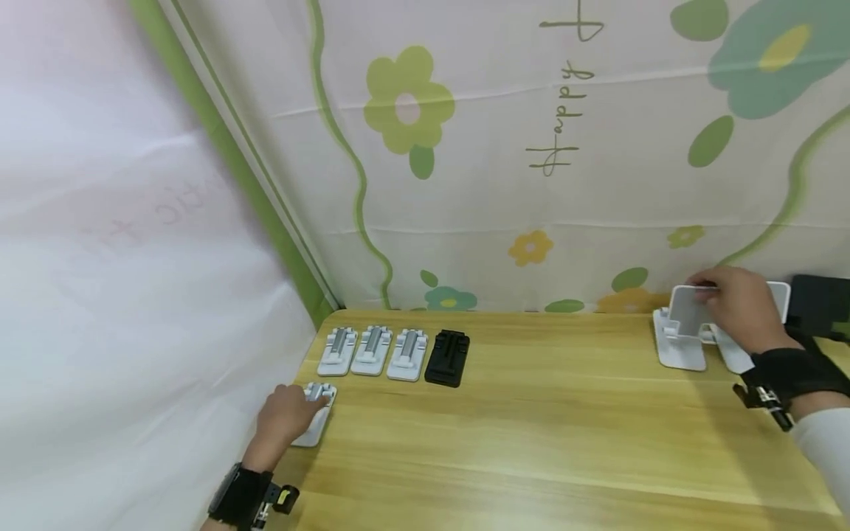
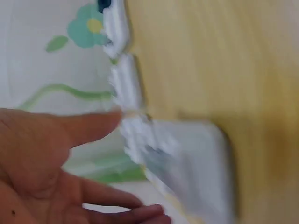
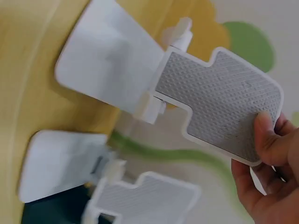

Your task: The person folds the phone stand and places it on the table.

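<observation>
One raised white stand (image 1: pixel 682 329) sits far right on the table (image 1: pixel 564 442), its plate (image 3: pixel 226 105) pinched by the right hand (image 1: pixel 740 310); the left hand (image 1: pixel 282 417), thumb and fingers spread, reaches a folded stand (image 1: pixel 313 428). Gentle tilting should spare the hinge (image 3: pixel 149 108).

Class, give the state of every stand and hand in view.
Left hand: fingers extended
White stand by left hand: folded
Three back-row white stands: folded
Black stand: folded
Right hand: pinching a panel
Pinched white stand: unfolded
White stand beside it: unfolded
Dark object, far right: unclear
</observation>
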Tool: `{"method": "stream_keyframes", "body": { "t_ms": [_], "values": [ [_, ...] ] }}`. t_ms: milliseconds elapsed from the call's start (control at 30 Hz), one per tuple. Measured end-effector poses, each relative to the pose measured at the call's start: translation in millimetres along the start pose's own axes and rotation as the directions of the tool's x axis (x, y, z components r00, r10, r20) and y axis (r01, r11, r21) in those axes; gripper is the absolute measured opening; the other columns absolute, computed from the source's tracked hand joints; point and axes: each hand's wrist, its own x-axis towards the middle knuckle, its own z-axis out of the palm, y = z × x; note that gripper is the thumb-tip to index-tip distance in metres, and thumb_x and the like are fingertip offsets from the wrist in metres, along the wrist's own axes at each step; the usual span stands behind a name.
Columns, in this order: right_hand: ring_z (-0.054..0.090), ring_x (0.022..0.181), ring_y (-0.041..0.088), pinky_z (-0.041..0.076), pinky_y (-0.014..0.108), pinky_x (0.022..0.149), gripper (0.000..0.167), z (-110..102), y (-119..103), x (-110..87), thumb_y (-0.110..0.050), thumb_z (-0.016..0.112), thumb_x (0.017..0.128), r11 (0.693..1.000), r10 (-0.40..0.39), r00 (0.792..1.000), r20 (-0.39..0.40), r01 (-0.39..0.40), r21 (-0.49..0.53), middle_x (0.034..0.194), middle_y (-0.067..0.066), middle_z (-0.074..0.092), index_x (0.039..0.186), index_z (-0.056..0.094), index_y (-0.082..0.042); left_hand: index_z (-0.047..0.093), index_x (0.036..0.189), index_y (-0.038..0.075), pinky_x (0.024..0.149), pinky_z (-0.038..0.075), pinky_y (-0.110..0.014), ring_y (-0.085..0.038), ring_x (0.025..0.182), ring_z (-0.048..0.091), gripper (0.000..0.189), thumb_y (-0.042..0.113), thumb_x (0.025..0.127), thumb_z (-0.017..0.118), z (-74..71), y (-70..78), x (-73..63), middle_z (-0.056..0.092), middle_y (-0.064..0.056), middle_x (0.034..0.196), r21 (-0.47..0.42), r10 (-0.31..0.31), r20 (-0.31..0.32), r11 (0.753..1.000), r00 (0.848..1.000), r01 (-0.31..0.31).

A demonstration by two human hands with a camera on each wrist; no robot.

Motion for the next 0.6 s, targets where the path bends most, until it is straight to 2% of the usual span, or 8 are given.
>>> {"method": "stream_keyframes", "body": {
  "t_ms": [67, 167, 233, 300, 367, 433, 533, 600],
  "values": [
    [0.066, 0.081, 0.046, 0.049, 0.04, 0.058, 0.015, -2, -14, 3.5, 0.013, 0.068, 0.087, 0.999, -0.032, 0.999, -0.014, 0.032, 0.005, 0.094, 0.03, 0.071, 0.101, 0.073, 0.009, 0.069, 0.086, -0.011, 0.053, 0.05, -0.038, -0.029, 0.067, 0.061, 0.045, 0.032, 0.1, 0.064, -4.9, 15.6, -1.2, 0.061, -0.023, 0.081, -0.019, 0.045, -0.084, 0.999, 0.995, -0.047],
    [0.065, 0.085, 0.046, 0.048, 0.048, 0.067, 0.017, -6, -45, 9.0, 0.013, 0.067, 0.088, 0.996, -0.082, 0.995, -0.051, 0.083, 0.028, 0.096, 0.028, 0.071, 0.103, 0.073, 0.008, 0.066, 0.118, -0.016, 0.063, 0.055, -0.043, -0.031, 0.077, 0.064, 0.041, 0.021, 0.102, 0.06, -7.3, 52.2, -3.0, 0.068, -0.027, 0.099, -0.12, 0.13, -0.18, 0.981, 0.975, -0.153],
    [0.065, 0.085, 0.043, 0.046, 0.04, 0.07, 0.018, -8, -71, 12.2, 0.012, 0.068, 0.087, 0.992, -0.112, 0.991, -0.079, 0.116, 0.056, 0.096, 0.027, 0.072, 0.103, 0.073, 0.006, 0.065, 0.126, -0.012, 0.069, 0.057, -0.044, -0.03, 0.081, 0.066, 0.036, 0.015, 0.103, 0.058, -5.9, 82.5, -6.6, 0.071, -0.025, 0.107, -0.217, 0.199, -0.19, 0.946, 0.961, -0.239],
    [0.066, 0.084, 0.04, 0.044, 0.027, 0.07, 0.018, -9, -100, 13.7, 0.01, 0.071, 0.087, 0.984, -0.133, 0.986, -0.096, 0.143, 0.102, 0.096, 0.024, 0.073, 0.103, 0.075, 0.004, 0.065, 0.131, -0.007, 0.07, 0.057, -0.04, -0.025, 0.083, 0.066, 0.035, 0.014, 0.104, 0.057, -1.0, 113.3, -10.0, 0.072, -0.021, 0.112, -0.34, 0.264, -0.144, 0.892, 0.954, -0.298],
    [0.067, 0.084, 0.035, 0.042, 0.016, 0.068, 0.018, -10, -130, 12.5, 0.005, 0.074, 0.088, 0.975, -0.152, 0.984, -0.093, 0.165, 0.149, 0.097, 0.021, 0.074, 0.105, 0.075, 0.002, 0.062, 0.135, -0.004, 0.079, 0.059, -0.041, -0.026, 0.095, 0.069, 0.037, 0.017, 0.106, 0.056, 5.8, 141.8, -14.1, 0.071, -0.019, 0.12, -0.432, 0.339, -0.075, 0.836, 0.938, -0.337],
    [0.069, 0.083, 0.031, 0.043, 0.009, 0.069, 0.018, -11, -159, 9.7, 0.002, 0.076, 0.088, 0.96, -0.172, 0.981, -0.084, 0.186, 0.207, 0.098, 0.019, 0.075, 0.106, 0.075, 0.0, 0.058, 0.141, -0.002, 0.086, 0.059, -0.044, -0.029, 0.104, 0.069, 0.042, 0.023, 0.107, 0.055, 13.7, 167.4, -17.4, 0.07, -0.019, 0.125, -0.527, 0.394, 0.013, 0.784, 0.919, -0.329],
    [0.069, 0.083, 0.025, 0.046, 0.008, 0.071, 0.019, -14, -195, 3.8, 0.001, 0.076, 0.088, 0.939, -0.2, 0.978, -0.065, 0.21, 0.274, 0.099, 0.014, 0.075, 0.107, 0.075, -0.003, 0.054, 0.144, -0.002, 0.094, 0.058, -0.044, -0.03, 0.114, 0.068, 0.049, 0.03, 0.107, 0.055, 28.2, 197.5, -20.3, 0.07, -0.017, 0.126, -0.627, 0.454, 0.085, 0.716, 0.887, -0.307],
    [0.069, 0.081, 0.022, 0.047, 0.008, 0.07, 0.018, -14, -214, 0.0, 0.002, 0.078, 0.086, 0.925, -0.215, 0.974, -0.07, 0.226, 0.306, 0.097, 0.01, 0.075, 0.104, 0.076, -0.004, 0.053, 0.144, -0.005, 0.093, 0.06, -0.043, -0.03, 0.111, 0.07, 0.05, 0.029, 0.107, 0.056, 37.4, 212.6, -22.6, 0.071, -0.016, 0.122, -0.708, 0.464, 0.112, 0.658, 0.879, -0.257]
  ]
}}
